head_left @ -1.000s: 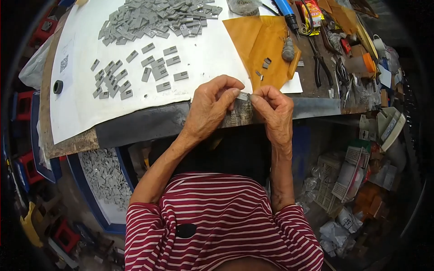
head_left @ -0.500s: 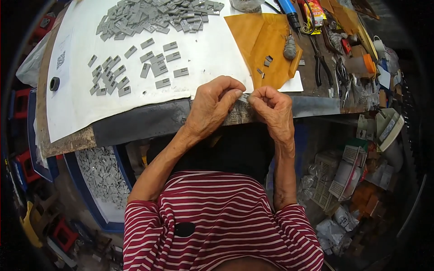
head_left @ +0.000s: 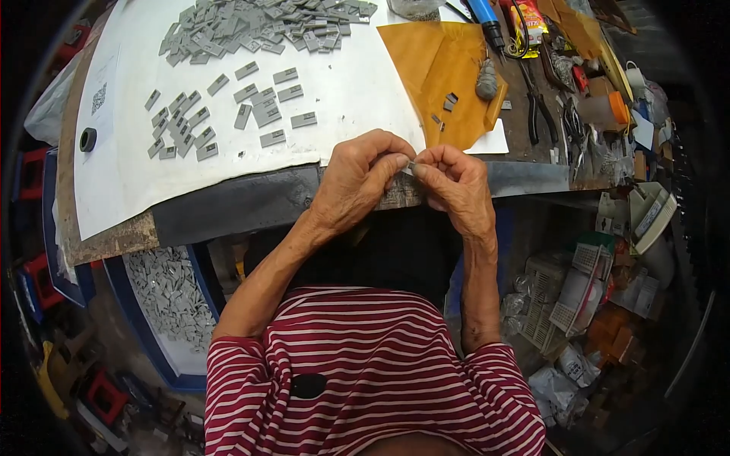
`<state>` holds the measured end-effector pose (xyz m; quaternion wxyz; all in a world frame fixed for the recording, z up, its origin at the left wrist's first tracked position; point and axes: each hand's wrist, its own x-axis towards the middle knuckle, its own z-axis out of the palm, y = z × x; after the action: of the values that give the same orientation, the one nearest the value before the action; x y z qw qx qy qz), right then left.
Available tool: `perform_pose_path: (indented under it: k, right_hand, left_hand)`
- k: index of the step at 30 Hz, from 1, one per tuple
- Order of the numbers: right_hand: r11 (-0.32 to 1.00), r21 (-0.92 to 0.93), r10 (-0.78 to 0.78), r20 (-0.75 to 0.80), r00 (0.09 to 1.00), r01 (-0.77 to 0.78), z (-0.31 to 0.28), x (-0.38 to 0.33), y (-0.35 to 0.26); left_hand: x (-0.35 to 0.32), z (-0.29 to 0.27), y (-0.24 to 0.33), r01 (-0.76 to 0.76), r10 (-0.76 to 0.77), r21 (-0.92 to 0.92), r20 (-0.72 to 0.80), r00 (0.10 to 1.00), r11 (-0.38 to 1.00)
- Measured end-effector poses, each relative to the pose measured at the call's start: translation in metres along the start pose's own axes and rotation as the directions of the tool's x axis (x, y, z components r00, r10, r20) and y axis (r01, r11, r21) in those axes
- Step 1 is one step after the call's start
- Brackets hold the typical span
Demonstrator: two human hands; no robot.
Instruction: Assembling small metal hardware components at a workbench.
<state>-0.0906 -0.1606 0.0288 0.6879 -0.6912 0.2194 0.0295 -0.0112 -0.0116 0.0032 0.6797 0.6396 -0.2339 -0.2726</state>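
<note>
Above the table's front edge, my left hand [head_left: 363, 173] and my right hand [head_left: 456, 182] meet, both pinching one small grey rectangular piece [head_left: 409, 166]. Fingertips cover most of that piece. On the white sheet [head_left: 251, 171] to the left lie several loose grey pieces [head_left: 266, 114] of the same look, each with a dark slot. Farther back is a heap of grey pieces [head_left: 251, 30]. Just beyond my right hand, a brown paper sheet [head_left: 426, 68] carries a few small dark bits [head_left: 450, 102] and a grey lump [head_left: 487, 80].
Black-handled pliers [head_left: 541, 114], a blue cylindrical tool [head_left: 487, 21] and an orange-lidded jar [head_left: 608, 109] crowd the table's right side. A black ring [head_left: 88, 140] sits at the left. Below the table stands a blue-rimmed tray [head_left: 186, 380] of grey pieces; plastic baskets [head_left: 582, 289] are at lower right.
My right hand has shifted slightly left and its fingertips have closed in against my left fingertips at the piece. My left hand stays nearly in place.
</note>
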Motion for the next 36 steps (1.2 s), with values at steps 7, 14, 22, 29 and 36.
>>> perform_pose_path:
  k: [7, 14, 22, 29, 36]
  right_hand:
    - [0.993, 0.113, -0.027, 0.004, 1.000, 0.026, 0.004, -0.001, 0.002]
    - [0.998, 0.041, -0.040, -0.092, 0.995, 0.044, 0.014, -0.004, -0.003]
    - [0.998, 0.040, -0.048, -0.114, 0.992, 0.053, 0.011, -0.003, -0.006]
    - [0.974, 0.177, -0.122, -0.108, 0.987, 0.140, 0.011, -0.002, 0.001]
    - [0.974, 0.154, -0.152, -0.100, 0.983, 0.166, 0.010, 0.000, 0.002]
  left_hand:
    - [0.001, -0.001, 0.000, 0.028, -0.026, -0.087, 0.031, 0.999, 0.996]
    - [-0.001, -0.002, 0.002, 0.078, -0.071, -0.146, 0.051, 0.996, 0.986]
    - [-0.005, -0.002, 0.003, -0.129, 0.125, 0.129, 0.037, 0.991, 0.983]
    - [-0.006, -0.003, 0.010, -0.140, 0.143, 0.191, 0.000, 0.990, 0.972]
    - [-0.004, -0.001, 0.006, -0.318, 0.342, 0.395, 0.010, 0.940, 0.862]
